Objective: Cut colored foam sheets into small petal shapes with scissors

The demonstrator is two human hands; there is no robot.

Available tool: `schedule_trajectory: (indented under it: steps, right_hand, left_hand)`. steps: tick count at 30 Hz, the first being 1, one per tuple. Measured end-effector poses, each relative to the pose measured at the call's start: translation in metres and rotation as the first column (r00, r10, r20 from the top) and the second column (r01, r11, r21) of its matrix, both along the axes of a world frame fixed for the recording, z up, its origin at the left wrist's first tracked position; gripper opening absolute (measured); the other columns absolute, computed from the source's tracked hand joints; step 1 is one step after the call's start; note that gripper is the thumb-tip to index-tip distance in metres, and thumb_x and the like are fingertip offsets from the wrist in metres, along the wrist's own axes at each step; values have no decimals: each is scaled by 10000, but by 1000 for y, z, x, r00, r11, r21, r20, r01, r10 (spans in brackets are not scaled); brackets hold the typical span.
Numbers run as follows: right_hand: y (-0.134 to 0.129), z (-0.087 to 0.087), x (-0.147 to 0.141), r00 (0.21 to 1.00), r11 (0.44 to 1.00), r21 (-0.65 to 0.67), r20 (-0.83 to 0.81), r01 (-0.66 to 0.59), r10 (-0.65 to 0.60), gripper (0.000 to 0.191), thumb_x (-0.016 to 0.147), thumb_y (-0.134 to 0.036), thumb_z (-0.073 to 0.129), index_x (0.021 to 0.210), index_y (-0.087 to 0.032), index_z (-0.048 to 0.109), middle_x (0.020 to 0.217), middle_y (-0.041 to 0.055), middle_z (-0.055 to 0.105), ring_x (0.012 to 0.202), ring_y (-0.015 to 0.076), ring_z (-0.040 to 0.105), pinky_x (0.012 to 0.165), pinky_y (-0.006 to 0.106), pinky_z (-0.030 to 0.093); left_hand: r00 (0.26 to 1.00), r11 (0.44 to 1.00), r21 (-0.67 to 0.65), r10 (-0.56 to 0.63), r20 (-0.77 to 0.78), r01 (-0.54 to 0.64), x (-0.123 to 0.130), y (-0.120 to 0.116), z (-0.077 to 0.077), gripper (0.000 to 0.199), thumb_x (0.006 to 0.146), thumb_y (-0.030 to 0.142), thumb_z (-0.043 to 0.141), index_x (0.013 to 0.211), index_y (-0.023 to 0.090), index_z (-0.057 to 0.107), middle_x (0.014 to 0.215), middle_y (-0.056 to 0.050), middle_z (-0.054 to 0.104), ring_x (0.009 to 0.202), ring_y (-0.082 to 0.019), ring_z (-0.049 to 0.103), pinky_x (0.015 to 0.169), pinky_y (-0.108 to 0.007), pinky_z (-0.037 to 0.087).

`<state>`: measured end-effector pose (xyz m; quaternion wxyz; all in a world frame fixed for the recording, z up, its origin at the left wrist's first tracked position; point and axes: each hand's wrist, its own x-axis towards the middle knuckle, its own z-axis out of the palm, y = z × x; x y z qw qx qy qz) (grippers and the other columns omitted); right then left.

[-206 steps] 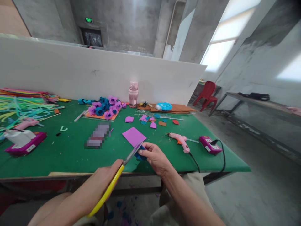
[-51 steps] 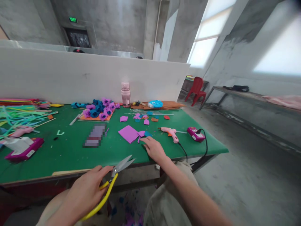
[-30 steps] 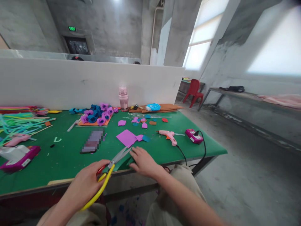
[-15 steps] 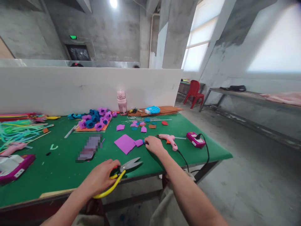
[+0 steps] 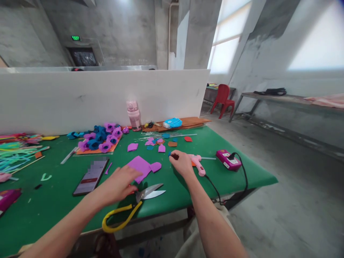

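Note:
Yellow-handled scissors [image 5: 122,216] lie at the table's front edge with blades parted. My left hand [image 5: 119,184] is over them, fingers spread, fingertips near the purple square sheet [image 5: 139,168]; it holds nothing visible. A small purple petal piece [image 5: 155,166] touches the sheet's right corner. My right hand [image 5: 180,163] has its fingers curled together in a pinch, with a bit of blue [image 5: 170,154] at the fingertips. Just right of that hand lies a pink glue gun [image 5: 198,165], partly hidden behind it.
A phone [image 5: 91,176] lies left of the sheet. Purple and blue foam flowers [image 5: 100,138] sit on orange sheets at the back, beside a pink bottle [image 5: 133,114]. Loose cut pieces [image 5: 161,148] lie mid-table. A magenta power box [image 5: 228,160] with a cable stands right.
My left hand has let go of the scissors, which now lie on the table, and has moved up towards the sheet. My right hand has moved slightly right, off the petal piece. The view has shifted.

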<state>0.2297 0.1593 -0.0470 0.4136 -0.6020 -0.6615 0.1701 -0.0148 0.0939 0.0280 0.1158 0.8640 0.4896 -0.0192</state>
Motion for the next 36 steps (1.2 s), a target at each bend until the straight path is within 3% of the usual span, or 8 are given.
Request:
schedule_trajectory:
  steps: [6, 11, 18, 22, 25, 27, 30, 36]
  right_hand:
    - [-2, 0, 0, 990, 1000, 8, -142, 9, -7, 151, 696, -255, 484, 667, -194, 619, 622, -4, 614, 600, 161, 548, 588, 267, 394]
    - [-2, -2, 4, 966, 1000, 14, -258, 27, -23, 129, 683, -284, 506, 645, -197, 593, 606, -5, 598, 601, 163, 540, 600, 280, 423]
    - [7, -8, -3, 727, 996, -90, -685, -15, -51, 232, 648, -391, 568, 738, -178, 585, 590, -8, 591, 534, 139, 548, 531, 261, 472]
    - [7, -6, -5, 756, 998, -61, -652, 29, -62, 218, 681, -381, 566, 740, -175, 604, 599, -7, 589, 551, 139, 536, 539, 261, 471]
    - [-4, 0, -6, 903, 997, 73, -429, 7, 25, 130, 723, -285, 568, 750, -185, 647, 716, 20, 640, 652, 158, 564, 647, 288, 483]
    - [-15, 4, -8, 978, 975, 186, -140, -125, 152, 140, 773, -216, 540, 810, -197, 674, 858, 47, 664, 769, 172, 594, 729, 296, 477]
    - [-30, 6, -14, 931, 912, 207, 171, -355, 323, 188, 839, -189, 508, 903, -217, 683, 1025, 64, 653, 917, 178, 599, 801, 287, 465]
    - [-30, 5, -19, 979, 947, 250, 13, -201, 205, 229, 835, -233, 537, 1027, -205, 658, 988, 62, 674, 786, 162, 605, 765, 289, 484]
  left_hand:
    - [977, 977, 7, 211, 30, -212, 62, 70, -31, 236, 862, 268, 565, 1034, 125, 639, 1095, -151, 628, 1091, -301, 531, 918, -460, 410]
    - [954, 951, -158, 283, 101, -265, 65, 96, -48, 315, 895, 334, 549, 1163, 170, 553, 1177, -76, 579, 990, -202, 596, 838, -414, 514]
    - [748, 821, -337, 563, 351, -460, 77, 139, -44, 338, 891, 329, 556, 1183, 159, 541, 1182, -84, 575, 994, -213, 595, 828, -418, 518]
    - [597, 774, -426, 633, 493, -468, 90, 138, -34, 342, 892, 325, 555, 1192, 162, 534, 1196, -87, 566, 1005, -213, 590, 837, -424, 514]
    - [535, 763, -522, 643, 549, -382, 89, 112, -26, 334, 904, 376, 523, 1149, 151, 550, 1079, -73, 612, 882, -181, 621, 750, -371, 535]
    - [528, 732, -621, 658, 537, -281, 84, 90, -25, 361, 918, 443, 459, 1054, 133, 583, 838, -43, 643, 670, -151, 625, 582, -303, 525]
    - [512, 685, -704, 680, 525, -187, 75, 64, -29, 322, 915, 421, 462, 941, 130, 597, 622, 9, 579, 514, -123, 582, 464, -240, 467]
    - [476, 688, -681, 700, 532, -252, 86, 85, -42, 318, 898, 330, 546, 1162, 154, 546, 1123, -77, 597, 922, -186, 613, 777, -382, 534]
